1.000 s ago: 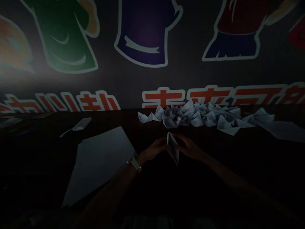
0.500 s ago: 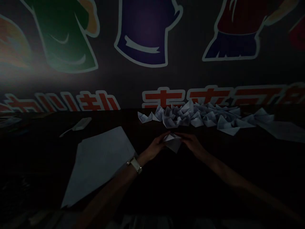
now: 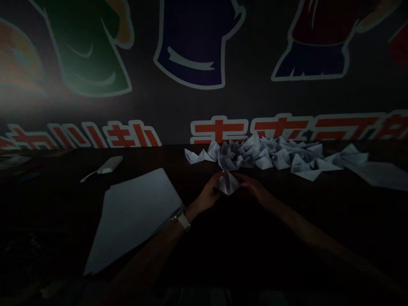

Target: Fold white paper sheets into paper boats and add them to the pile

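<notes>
Head view: one folded white paper (image 3: 228, 185), held by the fingers of left hand (image 3: 209, 192) and right hand (image 3: 257, 191), just nearer than the heap of paper shapes (image 3: 263, 160), now opened into a peak where it was flatter a moment earlier, shaping apparently well advanced.

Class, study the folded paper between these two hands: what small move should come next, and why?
Probably a gentle outward pull on the sides of the folded paper: the left hand and right hand are at opposite sides of it, and it looks more compact than the spread, pointed paper shapes beyond it.
</notes>
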`<state>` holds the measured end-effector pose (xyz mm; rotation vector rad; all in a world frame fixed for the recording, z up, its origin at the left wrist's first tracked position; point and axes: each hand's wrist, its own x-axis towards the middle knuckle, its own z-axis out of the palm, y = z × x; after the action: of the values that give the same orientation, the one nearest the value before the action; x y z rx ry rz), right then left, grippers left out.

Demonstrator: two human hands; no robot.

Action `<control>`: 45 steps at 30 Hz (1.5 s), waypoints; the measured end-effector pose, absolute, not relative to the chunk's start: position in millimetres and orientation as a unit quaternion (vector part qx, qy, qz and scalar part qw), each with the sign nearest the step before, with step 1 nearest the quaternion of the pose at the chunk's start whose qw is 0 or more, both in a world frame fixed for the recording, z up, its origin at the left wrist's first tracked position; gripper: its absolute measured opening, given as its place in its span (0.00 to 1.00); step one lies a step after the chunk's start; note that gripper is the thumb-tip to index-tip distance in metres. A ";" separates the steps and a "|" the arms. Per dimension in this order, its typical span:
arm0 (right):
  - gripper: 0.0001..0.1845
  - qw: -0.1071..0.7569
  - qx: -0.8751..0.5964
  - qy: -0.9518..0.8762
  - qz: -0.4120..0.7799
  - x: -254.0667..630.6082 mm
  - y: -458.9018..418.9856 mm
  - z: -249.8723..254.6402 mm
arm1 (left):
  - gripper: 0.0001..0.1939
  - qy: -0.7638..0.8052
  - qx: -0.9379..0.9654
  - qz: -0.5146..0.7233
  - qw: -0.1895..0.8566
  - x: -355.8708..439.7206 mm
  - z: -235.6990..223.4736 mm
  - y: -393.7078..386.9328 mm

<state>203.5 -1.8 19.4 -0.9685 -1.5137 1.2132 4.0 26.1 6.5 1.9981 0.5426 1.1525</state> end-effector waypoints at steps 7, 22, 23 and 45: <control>0.28 0.482 -0.402 -0.704 0.333 196.0 -2.3 7.0 | 0.36 0.139 0.855 0.401 0.297 6.4 16.4 3.6; 0.25 0.406 -0.414 -0.772 0.261 201.1 -7.9 10.1 | 0.16 0.284 0.782 0.449 0.326 13.3 6.2 7.0; 0.26 0.408 -0.413 -0.771 0.262 201.4 -7.6 10.2 | 0.16 0.285 0.778 0.451 0.333 13.9 5.1 7.3; 0.32 0.456 -0.370 -0.704 0.399 201.7 -6.0 13.2 | 0.25 0.281 0.578 0.471 0.604 19.5 0.8 6.4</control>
<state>201.7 -6.0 13.2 -0.9127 -1.7369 0.9850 19.5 6.4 0.8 1.3368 0.6503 1.0910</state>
